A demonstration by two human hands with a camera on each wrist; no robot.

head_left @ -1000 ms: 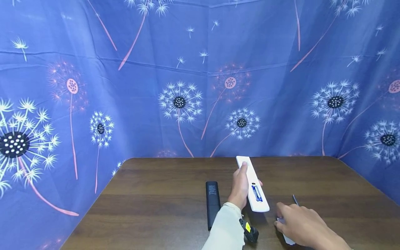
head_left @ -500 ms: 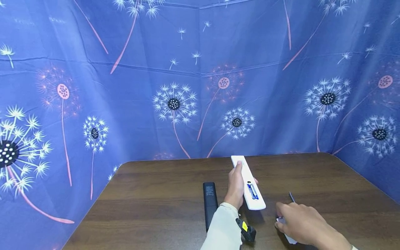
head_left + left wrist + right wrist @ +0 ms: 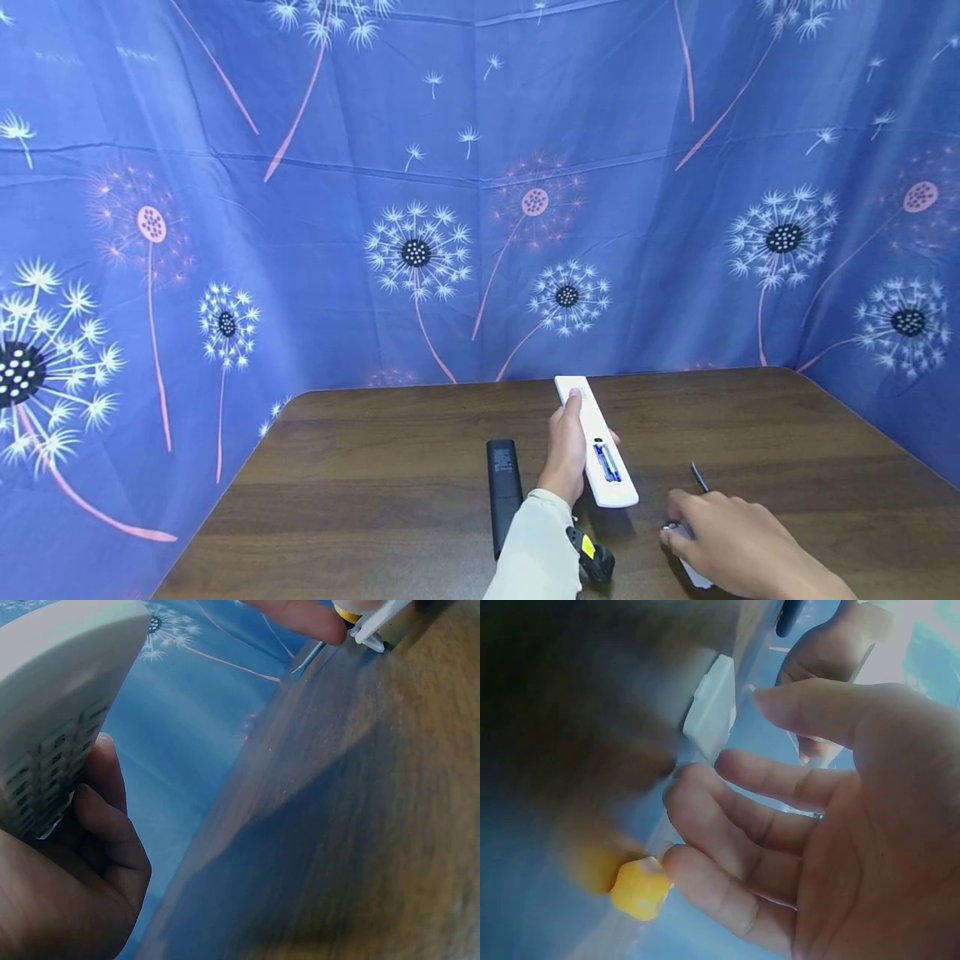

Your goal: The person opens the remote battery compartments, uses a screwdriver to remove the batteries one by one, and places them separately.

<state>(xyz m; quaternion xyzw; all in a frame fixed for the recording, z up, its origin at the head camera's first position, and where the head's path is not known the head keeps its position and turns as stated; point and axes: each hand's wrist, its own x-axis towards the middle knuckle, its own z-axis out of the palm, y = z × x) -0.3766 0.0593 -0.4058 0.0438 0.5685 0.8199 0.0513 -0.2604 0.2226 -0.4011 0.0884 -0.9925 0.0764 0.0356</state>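
Over the table (image 3: 360, 483), hands (image 3: 566, 450) apart

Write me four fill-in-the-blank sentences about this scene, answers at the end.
1. The left hand grips a ____ remote.
2. Blue ____ show in its open back.
3. The other remote, lying on the table, is ____.
4. Near the right hand, the right wrist view shows a ____ knob.

Missing words: white; batteries; black; yellow.
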